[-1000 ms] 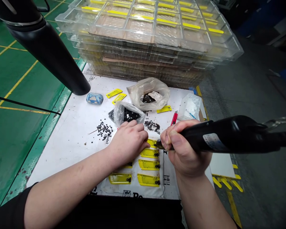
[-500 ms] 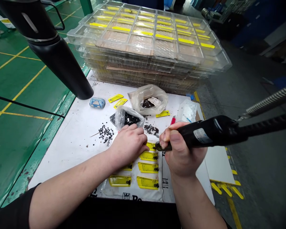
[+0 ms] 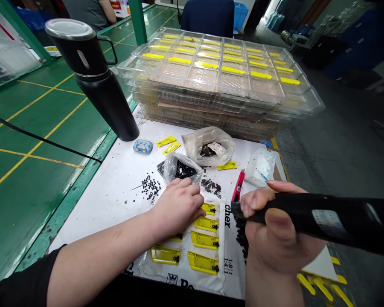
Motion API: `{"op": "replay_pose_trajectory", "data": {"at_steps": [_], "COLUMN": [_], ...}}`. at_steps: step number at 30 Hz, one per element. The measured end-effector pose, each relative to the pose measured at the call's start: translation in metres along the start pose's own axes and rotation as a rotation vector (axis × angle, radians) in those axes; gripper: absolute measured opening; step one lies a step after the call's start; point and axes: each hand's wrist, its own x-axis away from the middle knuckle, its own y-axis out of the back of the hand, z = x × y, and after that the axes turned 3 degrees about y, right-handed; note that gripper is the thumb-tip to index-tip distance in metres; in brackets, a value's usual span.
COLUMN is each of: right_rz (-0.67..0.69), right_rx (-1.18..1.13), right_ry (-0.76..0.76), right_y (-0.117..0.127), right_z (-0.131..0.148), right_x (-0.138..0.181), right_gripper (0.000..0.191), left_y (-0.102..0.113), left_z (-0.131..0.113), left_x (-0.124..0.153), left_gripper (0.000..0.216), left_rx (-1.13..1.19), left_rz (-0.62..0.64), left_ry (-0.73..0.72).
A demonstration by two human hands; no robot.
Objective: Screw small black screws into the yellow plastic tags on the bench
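My right hand (image 3: pixel 277 232) is wrapped round a black power screwdriver (image 3: pixel 323 221), held level with its tip lifted off to the right of the work. My left hand (image 3: pixel 179 204) lies palm down with curled fingers on a row of yellow plastic parts (image 3: pixel 205 239) laid on a white sheet (image 3: pixel 225 273). Each yellow part has a small black fitting at its right end. Just beyond the left hand lie a clear bag of black screws (image 3: pixel 179 167) and a loose scatter of black screws (image 3: pixel 150 186).
A tall stack of clear trays with yellow parts (image 3: pixel 220 72) fills the back. A black flask (image 3: pixel 99 81) stands at the left, a blue tin (image 3: pixel 143 146) beside it. A second bag (image 3: pixel 211 147), a red knife (image 3: pixel 238 189) and a white packet (image 3: pixel 260 167) lie behind. Other people sit at the far side.
The right hand has pulled the screwdriver back to the right and up, away from the top yellow part. The left hand stays on the parts. The camera has tilted up.
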Motion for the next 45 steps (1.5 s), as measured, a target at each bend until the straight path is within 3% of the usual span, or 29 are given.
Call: {"op": "replay_pose_trajectory", "data": {"at_steps": [4, 7, 11, 16, 26, 37, 41, 45], "right_rz": [-0.027, -0.020, 0.024, 0.049, 0.027, 0.061, 0.039, 0.010], "right_rx": [0.169, 0.212, 0.185, 0.172, 0.199, 0.143, 0.166, 0.147], "right_ry": [0.101, 0.125, 0.077, 0.051, 0.072, 0.086, 0.098, 0.056], "right_y": [0.002, 0.003, 0.004, 0.003, 0.003, -0.004, -0.006, -0.006], "right_z": [-0.006, -0.007, -0.007, -0.009, -0.008, -0.005, -0.004, -0.001], "right_x": [0.001, 0.004, 0.008, 0.011, 0.010, 0.013, 0.013, 0.011], "right_gripper": [0.035, 0.036, 0.037, 0.036, 0.037, 0.037, 0.036, 0.038], "left_y": [0.002, 0.007, 0.012, 0.007, 0.015, 0.006, 0.010, 0.017], "left_z": [0.013, 0.030, 0.047, 0.047, 0.047, 0.053, 0.052, 0.044], "left_x": [0.003, 0.002, 0.000, -0.001, 0.005, 0.002, 0.003, 0.007], "left_gripper": [0.042, 0.041, 0.042, 0.050, 0.031, 0.021, 0.008, 0.010], "left_rx": [0.118, 0.162, 0.100, 0.003, 0.113, 0.147, 0.209, 0.285], "left_rz": [-0.145, -0.288, -0.220, -0.103, -0.379, -0.492, -0.556, -0.599], "left_ry": [-0.009, 0.112, 0.197, 0.215, 0.198, 0.249, 0.209, 0.229]}}
